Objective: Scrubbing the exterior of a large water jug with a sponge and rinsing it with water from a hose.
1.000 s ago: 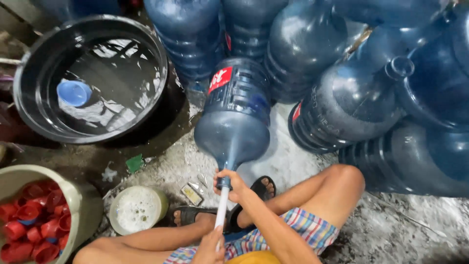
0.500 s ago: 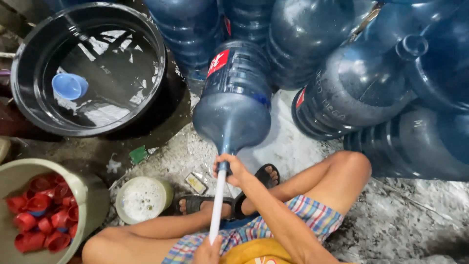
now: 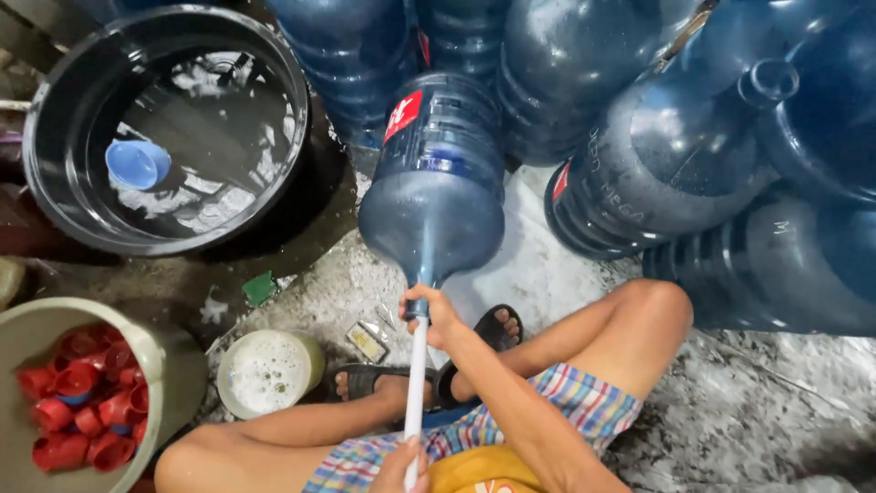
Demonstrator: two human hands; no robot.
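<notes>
Bottle in hand: a large blue water bottle lies tilted on the wet concrete floor, its neck pointing toward the person and its base resting against the stacked bottles behind.
Rod: a white rod runs from the person's lap straight up into the bottle's neck.
Right hand: the right hand is closed around the bottle's neck where the rod enters; fingers are wrapped tight.
Left hand: the left hand sits at the bottom edge of the view, fingers curled around the lower end of the rod; only part of it shows.
Posture: the person sits on the floor with knees apart, wearing plaid shorts and dark sandals.
Stack: further blue bottles are piled behind and to the right.
Black tub: holds water with a small blue cup floating in it; stands at the upper left.
Small bowl: holds foamy white liquid; stands just beside the person's left foot.
Beige basin: holds red caps; stands at the lower left.
</notes>
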